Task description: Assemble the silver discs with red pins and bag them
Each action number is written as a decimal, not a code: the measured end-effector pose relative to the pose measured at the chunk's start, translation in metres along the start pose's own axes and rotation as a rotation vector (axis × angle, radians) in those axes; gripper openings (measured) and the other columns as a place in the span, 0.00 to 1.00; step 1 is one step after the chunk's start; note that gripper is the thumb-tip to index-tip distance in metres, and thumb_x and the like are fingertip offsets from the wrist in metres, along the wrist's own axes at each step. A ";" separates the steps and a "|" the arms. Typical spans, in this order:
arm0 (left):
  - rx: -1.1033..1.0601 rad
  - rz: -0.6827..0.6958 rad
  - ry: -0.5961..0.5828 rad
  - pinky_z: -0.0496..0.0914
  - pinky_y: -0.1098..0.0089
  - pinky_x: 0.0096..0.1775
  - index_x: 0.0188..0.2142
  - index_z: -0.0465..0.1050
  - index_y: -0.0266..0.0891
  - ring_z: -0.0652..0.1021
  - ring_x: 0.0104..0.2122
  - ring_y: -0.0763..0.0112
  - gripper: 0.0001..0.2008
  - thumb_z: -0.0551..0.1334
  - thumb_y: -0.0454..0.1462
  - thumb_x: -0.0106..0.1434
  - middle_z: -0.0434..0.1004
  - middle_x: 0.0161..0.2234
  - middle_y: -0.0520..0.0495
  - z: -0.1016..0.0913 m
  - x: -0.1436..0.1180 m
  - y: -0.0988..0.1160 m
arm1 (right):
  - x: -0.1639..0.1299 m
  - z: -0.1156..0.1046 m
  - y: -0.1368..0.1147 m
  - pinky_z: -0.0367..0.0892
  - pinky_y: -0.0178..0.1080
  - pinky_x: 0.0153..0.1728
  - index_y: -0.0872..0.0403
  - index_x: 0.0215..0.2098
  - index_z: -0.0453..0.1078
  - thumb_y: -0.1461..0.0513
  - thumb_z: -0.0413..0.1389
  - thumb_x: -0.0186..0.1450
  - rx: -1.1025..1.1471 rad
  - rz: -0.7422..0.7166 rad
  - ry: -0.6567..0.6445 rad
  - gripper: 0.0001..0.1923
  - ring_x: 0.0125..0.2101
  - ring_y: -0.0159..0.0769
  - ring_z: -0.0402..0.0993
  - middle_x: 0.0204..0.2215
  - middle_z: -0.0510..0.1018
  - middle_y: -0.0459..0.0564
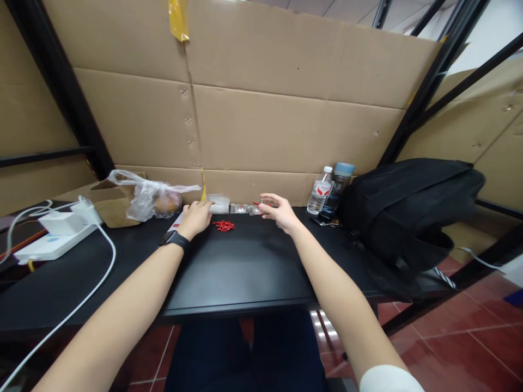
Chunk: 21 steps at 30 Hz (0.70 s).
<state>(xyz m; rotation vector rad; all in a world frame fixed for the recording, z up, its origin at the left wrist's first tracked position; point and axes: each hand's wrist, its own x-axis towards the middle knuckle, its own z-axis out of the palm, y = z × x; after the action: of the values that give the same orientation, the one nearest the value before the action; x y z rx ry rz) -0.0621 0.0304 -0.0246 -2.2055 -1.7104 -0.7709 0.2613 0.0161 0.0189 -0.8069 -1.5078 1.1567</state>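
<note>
My left hand (196,219), with a dark watch at the wrist, rests at the back of the black table. Its fingers are stretched and apart, reaching the edge of a stack of clear plastic bags (219,203). My right hand (281,213) is raised a little, with thumb and forefinger closed on a small red piece (256,203); its exact kind is too small to tell. Below and between the hands lies a loose pile of small red pieces (224,225). Small clear packets (240,208) with red bits inside lie in a row near my right fingertips.
To the right stand a water bottle (320,190), a blue-lidded bottle (339,188) and a black backpack (404,212). Leftward are a knotted plastic bag (149,198), a cardboard box (112,202) and a power strip (57,242) with white cables. A cardboard wall (261,130) closes the back.
</note>
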 end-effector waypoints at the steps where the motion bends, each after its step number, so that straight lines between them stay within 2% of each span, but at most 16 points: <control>1: 0.019 0.008 -0.010 0.60 0.50 0.54 0.55 0.73 0.44 0.71 0.55 0.46 0.22 0.60 0.36 0.61 0.78 0.54 0.37 0.003 -0.001 -0.003 | 0.000 -0.001 -0.002 0.79 0.38 0.34 0.49 0.52 0.74 0.55 0.70 0.56 -0.005 -0.007 0.006 0.26 0.34 0.35 0.82 0.51 0.76 0.55; 6: 0.080 0.056 -0.005 0.59 0.51 0.53 0.45 0.79 0.45 0.71 0.52 0.49 0.14 0.59 0.39 0.63 0.81 0.48 0.39 0.009 0.002 0.002 | -0.002 -0.001 -0.005 0.79 0.37 0.33 0.50 0.51 0.75 0.55 0.70 0.56 -0.046 -0.017 -0.006 0.26 0.33 0.34 0.81 0.50 0.77 0.54; 10: 0.131 -0.015 -0.036 0.59 0.53 0.51 0.38 0.81 0.40 0.73 0.50 0.49 0.14 0.55 0.38 0.66 0.82 0.41 0.36 0.006 0.005 0.015 | -0.002 -0.001 -0.005 0.77 0.34 0.32 0.50 0.51 0.75 0.55 0.70 0.56 -0.069 -0.019 -0.037 0.26 0.33 0.32 0.81 0.50 0.77 0.54; 13: 0.181 -0.044 -0.043 0.60 0.55 0.49 0.39 0.80 0.38 0.73 0.49 0.50 0.16 0.53 0.38 0.67 0.81 0.40 0.35 0.004 0.006 0.019 | -0.002 -0.002 -0.006 0.77 0.33 0.32 0.50 0.51 0.75 0.55 0.70 0.56 -0.058 -0.022 -0.046 0.26 0.32 0.31 0.80 0.50 0.77 0.53; 17: 0.217 -0.025 -0.018 0.60 0.56 0.47 0.45 0.79 0.39 0.73 0.49 0.50 0.15 0.54 0.38 0.66 0.81 0.44 0.36 0.005 0.005 0.018 | -0.002 -0.003 -0.008 0.77 0.33 0.32 0.50 0.51 0.75 0.56 0.70 0.56 -0.030 -0.006 -0.046 0.25 0.32 0.31 0.80 0.50 0.76 0.53; 21: 0.210 -0.012 -0.005 0.59 0.55 0.47 0.39 0.80 0.40 0.72 0.50 0.49 0.15 0.53 0.37 0.68 0.82 0.44 0.37 0.009 0.005 0.015 | -0.002 -0.005 -0.008 0.77 0.33 0.33 0.50 0.51 0.75 0.56 0.70 0.57 0.008 0.012 -0.077 0.25 0.33 0.31 0.81 0.50 0.76 0.54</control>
<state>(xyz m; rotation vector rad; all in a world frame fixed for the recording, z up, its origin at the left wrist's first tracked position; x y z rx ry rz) -0.0449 0.0350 -0.0275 -2.0590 -1.7218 -0.5603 0.2674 0.0131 0.0254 -0.7749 -1.5627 1.2143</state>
